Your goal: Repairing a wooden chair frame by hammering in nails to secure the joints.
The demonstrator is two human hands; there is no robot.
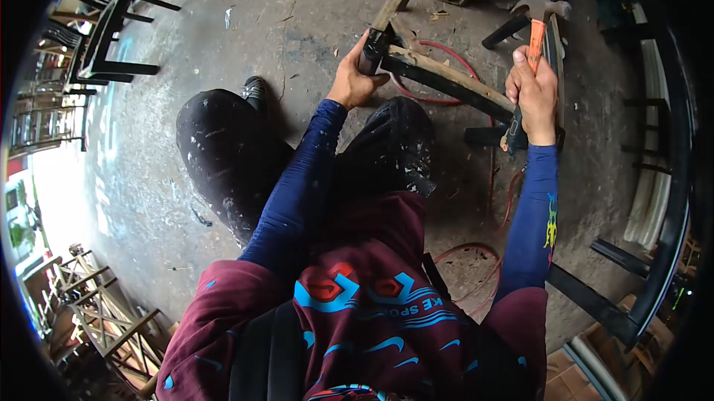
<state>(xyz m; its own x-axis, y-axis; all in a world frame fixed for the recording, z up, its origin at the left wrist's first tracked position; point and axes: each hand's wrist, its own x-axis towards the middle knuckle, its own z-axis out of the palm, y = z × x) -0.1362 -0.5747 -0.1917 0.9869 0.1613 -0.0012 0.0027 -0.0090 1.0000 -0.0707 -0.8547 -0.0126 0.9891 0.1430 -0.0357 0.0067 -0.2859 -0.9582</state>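
A wooden chair frame (450,78), part bare wood and part painted black, lies tipped in front of me. My left hand (357,80) is closed round one black leg end at its near left corner. In my right hand (534,92) is a claw hammer (536,38), held upright by its orange and black handle. Its metal head points away from me, above the right side of the frame. The fist covers the middle of the handle, and the worn lower end shows beneath it.
A red hose (454,52) loops on the concrete floor (216,37) under and beside the frame. Dark chairs (111,37) stand at the far left. Stacked wooden frames (111,319) are at the near left, and a long black frame (673,215) curves along the right.
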